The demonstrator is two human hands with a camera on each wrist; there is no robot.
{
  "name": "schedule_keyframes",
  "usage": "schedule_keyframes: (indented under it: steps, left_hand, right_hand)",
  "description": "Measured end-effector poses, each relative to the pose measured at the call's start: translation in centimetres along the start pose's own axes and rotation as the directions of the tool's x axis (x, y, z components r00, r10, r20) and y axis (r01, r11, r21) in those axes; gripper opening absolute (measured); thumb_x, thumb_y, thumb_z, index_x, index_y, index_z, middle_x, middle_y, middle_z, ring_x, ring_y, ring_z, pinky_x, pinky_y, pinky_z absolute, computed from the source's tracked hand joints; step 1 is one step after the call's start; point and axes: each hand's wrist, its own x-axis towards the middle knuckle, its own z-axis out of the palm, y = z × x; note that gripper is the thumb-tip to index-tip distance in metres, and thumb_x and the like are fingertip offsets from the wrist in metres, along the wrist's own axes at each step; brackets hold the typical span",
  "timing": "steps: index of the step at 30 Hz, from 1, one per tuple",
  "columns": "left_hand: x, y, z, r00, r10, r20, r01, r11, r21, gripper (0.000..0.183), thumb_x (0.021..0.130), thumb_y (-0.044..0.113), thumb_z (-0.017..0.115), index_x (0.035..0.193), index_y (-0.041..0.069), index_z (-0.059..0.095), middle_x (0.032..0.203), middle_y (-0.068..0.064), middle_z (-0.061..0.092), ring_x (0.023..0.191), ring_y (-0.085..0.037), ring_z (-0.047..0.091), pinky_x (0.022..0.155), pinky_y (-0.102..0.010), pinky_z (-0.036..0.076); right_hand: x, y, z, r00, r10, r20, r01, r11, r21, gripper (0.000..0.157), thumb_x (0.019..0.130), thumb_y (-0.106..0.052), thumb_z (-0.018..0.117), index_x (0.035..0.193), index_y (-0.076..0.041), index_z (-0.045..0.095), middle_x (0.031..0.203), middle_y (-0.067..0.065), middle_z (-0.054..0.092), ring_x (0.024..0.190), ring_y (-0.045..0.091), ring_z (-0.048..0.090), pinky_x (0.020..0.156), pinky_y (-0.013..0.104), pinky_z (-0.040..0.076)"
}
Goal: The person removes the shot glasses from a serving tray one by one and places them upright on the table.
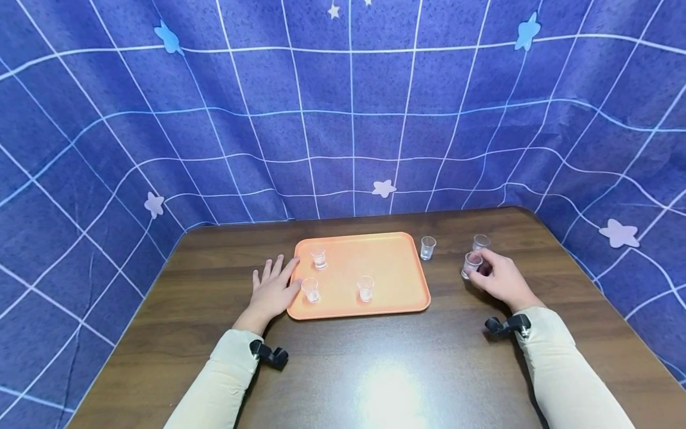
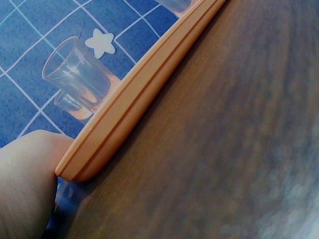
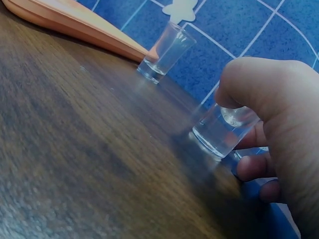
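Observation:
At the left end of an orange tray (image 1: 386, 262), my left hand (image 1: 270, 293) lies with its fingers spread and fairly straight. Its thumb touches the tray's rim (image 2: 112, 117) in the left wrist view. Three clear shot glasses stand upright on the tray: one at the back left (image 1: 319, 259), one at the front left (image 1: 311, 291) and one at the front middle (image 1: 365, 289). Right of the tray, my right hand (image 1: 502, 277) pinches another shot glass (image 3: 212, 134) between thumb and fingers. That glass is low over the tabletop; whether its base touches is unclear.
Just right of the tray stands a shot glass (image 1: 427, 248) on the brown wooden table (image 1: 332, 363). Another shot glass (image 1: 481, 241) is behind my right hand. A blue curtain (image 1: 343, 131) with white lines and stars hangs along the table's back and sides.

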Motion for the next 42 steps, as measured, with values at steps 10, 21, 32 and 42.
schedule_keyframes:
  steps: [10, 21, 32, 42]
  left_hand:
    - [0.01, 0.04, 0.05, 1.0, -0.005, -0.007, 0.005, 1.0, -0.004, 0.062, 0.103, 0.049, 0.041, 0.161, 0.027, 0.029, 0.168, -0.019, 0.014, 0.153, -0.045, 0.001, 0.115, -0.069, -0.008]
    - [-0.01, 0.14, -0.09, 1.0, -0.003, -0.001, 0.003, 1.0, -0.002, 0.062, 0.104, 0.048, 0.042, 0.161, 0.026, 0.029, 0.167, -0.019, 0.015, 0.153, -0.046, 0.001, 0.114, -0.07, -0.008]
    - [0.04, 0.08, 0.0, 1.0, -0.007, 0.002, 0.007, 1.0, 0.005, 0.062, 0.104, 0.049, 0.041, 0.161, 0.027, 0.029, 0.167, -0.019, 0.015, 0.153, -0.046, 0.002, 0.114, -0.07, -0.007]
    - [-0.04, 0.1, -0.06, 1.0, 0.017, -0.019, -0.017, 1.0, -0.01, 0.062, 0.103, 0.047, 0.043, 0.16, 0.025, 0.032, 0.167, -0.02, 0.017, 0.153, -0.047, 0.005, 0.114, -0.071, -0.006]
  right_hand:
    - [0.14, 0.14, 0.1, 1.0, 0.004, 0.016, -0.004, 1.0, 0.009, 0.024, 0.082, -0.014, 0.077, 0.103, -0.012, 0.066, 0.068, -0.005, 0.06, 0.06, 0.009, 0.054, 0.057, 0.026, 0.044]
    - [0.23, 0.24, -0.1, 0.999, -0.035, -0.002, 0.034, 0.999, -0.034, 0.022, 0.089, -0.025, 0.076, 0.106, -0.015, 0.065, 0.073, -0.005, 0.06, 0.061, 0.009, 0.052, 0.057, 0.027, 0.042]
    - [0.33, 0.05, -0.19, 0.999, -0.037, 0.021, 0.039, 0.994, -0.099, 0.03, 0.087, -0.034, 0.077, 0.108, -0.016, 0.065, 0.084, -0.002, 0.065, 0.072, 0.014, 0.057, 0.065, 0.033, 0.046]
    - [0.56, -0.63, -0.66, 0.999, -0.041, 0.004, 0.041, 0.985, -0.165, 0.042, 0.087, -0.04, 0.076, 0.116, -0.012, 0.064, 0.104, 0.009, 0.069, 0.093, 0.026, 0.064, 0.078, 0.05, 0.048]
